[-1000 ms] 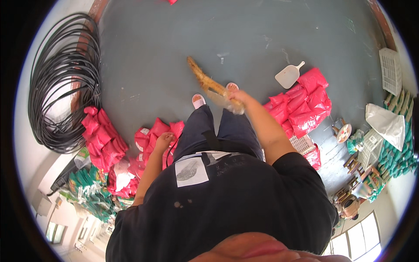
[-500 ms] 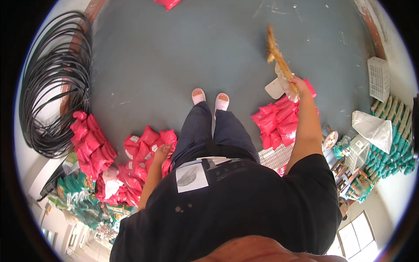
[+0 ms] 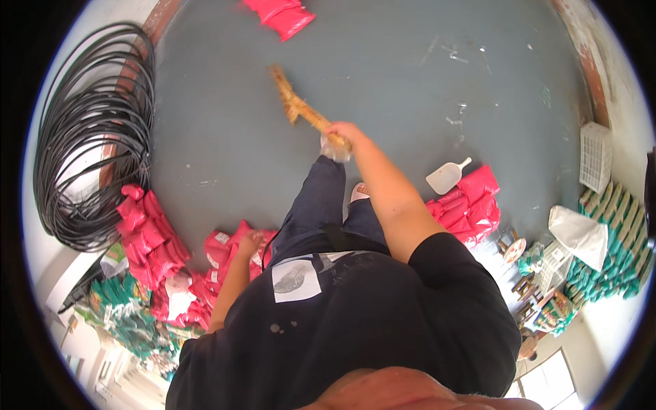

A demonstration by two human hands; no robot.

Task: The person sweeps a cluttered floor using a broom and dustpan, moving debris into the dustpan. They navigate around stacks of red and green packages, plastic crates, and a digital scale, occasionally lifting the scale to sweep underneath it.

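My right hand [image 3: 344, 132] reaches out ahead of my legs and is closed round a yellow-brown forked stick [image 3: 298, 108]. The stick has a rough side branch and points away to the far left; its exact kind is unclear. Something clear and plastic-like [image 3: 336, 150] is at its near end, below my fingers. Beside my left hip, my left hand [image 3: 253, 242] is loosely curled, with nothing visible in it. Pink-red packages [image 3: 220, 249] lie below and beside that hand. A white scoop [image 3: 444, 179] lies to the right of my right arm, beside more pink-red packages [image 3: 471, 205].
Black hose coils [image 3: 96, 137] lean at the left wall, near stacked pink-red packages [image 3: 147, 229]. Another pink-red package [image 3: 292, 23] lies far ahead. At right are a white crate [image 3: 596, 157], a white sack [image 3: 581, 236] and stacked green packages [image 3: 618, 246]. Small scraps [image 3: 454, 55] dot the grey floor.
My right hand has swung left with the stick, from above the right-hand packages to in front of my legs. The white scoop now shows fully. My view has shifted and one foot has moved.
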